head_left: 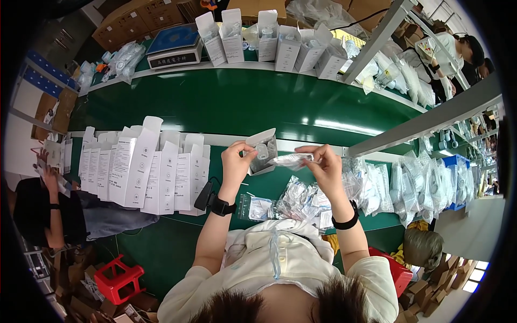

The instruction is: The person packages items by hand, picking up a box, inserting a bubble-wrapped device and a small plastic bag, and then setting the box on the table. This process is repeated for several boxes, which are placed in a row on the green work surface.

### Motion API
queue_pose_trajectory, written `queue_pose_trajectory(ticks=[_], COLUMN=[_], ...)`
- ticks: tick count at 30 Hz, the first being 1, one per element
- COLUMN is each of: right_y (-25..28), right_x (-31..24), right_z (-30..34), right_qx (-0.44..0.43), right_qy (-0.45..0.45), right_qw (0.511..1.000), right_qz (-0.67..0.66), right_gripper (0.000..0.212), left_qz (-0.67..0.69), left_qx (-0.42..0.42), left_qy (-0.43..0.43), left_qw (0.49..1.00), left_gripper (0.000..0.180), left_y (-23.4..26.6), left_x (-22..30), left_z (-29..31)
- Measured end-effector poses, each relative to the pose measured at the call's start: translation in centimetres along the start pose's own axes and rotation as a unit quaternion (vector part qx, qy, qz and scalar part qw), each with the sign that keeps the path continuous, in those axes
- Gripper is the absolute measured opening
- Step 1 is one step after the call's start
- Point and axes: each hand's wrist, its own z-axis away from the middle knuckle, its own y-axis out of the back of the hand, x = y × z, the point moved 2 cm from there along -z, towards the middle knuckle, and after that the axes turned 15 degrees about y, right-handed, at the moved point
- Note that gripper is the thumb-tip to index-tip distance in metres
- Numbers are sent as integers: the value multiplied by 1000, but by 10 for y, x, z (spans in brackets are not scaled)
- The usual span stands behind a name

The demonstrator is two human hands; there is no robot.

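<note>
My left hand (237,163) is closed, its thumb and fingers pinching the near-left edge of an open white carton (271,141). Inside the carton something wrapped in clear plastic shows; its kind is hard to make out. To the right, my right hand (326,168) grips a small clear plastic packet (291,160), which reaches over the carton's right side. What the packet contains is not plain. Below my hands, a heap of small clear bags (301,195) lies on the green bench, beside a flat zip bag (257,208) with white paper in it.
Open white cartons (129,167) stand in rows at the left. Bagged parts (412,185) line the right, near a blue bin (458,177). Beyond the green belt (226,102) are a scale (173,47) and more cartons (269,46). A metal post (425,121) slants at right. Other people work at both sides.
</note>
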Motion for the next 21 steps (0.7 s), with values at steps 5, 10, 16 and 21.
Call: queue_pose_trajectory(ticks=[5, 10, 16, 21], right_y=[-56, -62, -76, -80], right_x=[7, 15, 26, 32], right_z=[-11, -18, -8, 8], right_qx=[-101, -266, -259, -278], right_qy=[103, 188, 275, 237], right_qw=[986, 921, 866, 878], right_qz=[86, 215, 327, 310], right_gripper=[25, 29, 26, 31], left_qz=[37, 43, 48, 59], left_qx=[-39, -66, -38, 14], left_qy=[-5, 43, 32, 12], left_qw=[999, 996, 998, 998], left_gripper=[8, 8, 9, 6], left_y=[1, 4, 2, 0], left_x=[-7, -12, -15, -13], left_z=[-6, -6, -6, -3])
